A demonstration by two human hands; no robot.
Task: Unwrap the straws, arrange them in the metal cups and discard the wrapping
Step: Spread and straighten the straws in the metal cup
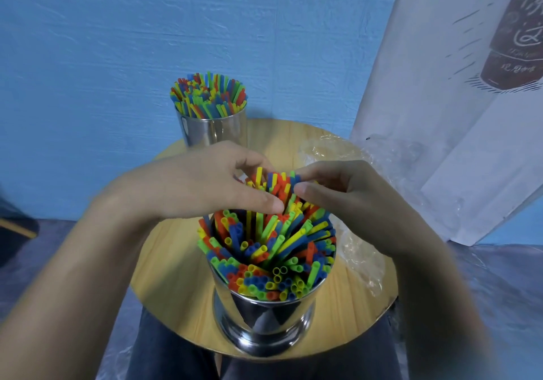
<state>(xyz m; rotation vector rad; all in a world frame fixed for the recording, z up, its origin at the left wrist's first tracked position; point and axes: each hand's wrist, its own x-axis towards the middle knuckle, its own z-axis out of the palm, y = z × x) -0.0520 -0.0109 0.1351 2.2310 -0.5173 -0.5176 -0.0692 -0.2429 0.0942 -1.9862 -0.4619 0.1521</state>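
A shiny metal cup [264,318] stands near the front of a small round wooden table [167,276], packed with coloured straws [273,259] that fan out at the top. Both of my hands hold one bunch of straws [277,182] over the cup's far side. My left hand [205,179] grips the bunch from the left, thumb in front. My right hand [335,185] pinches it from the right. A second metal cup [214,129] full of straws stands at the table's far edge. Clear plastic wrapping [364,259] lies crumpled on the table's right side.
A blue wall rises behind the table. A white printed banner [458,100] leans at the right, close to the wrapping. My legs in dark trousers [164,356] are under the table's front edge. The floor around is grey-blue.
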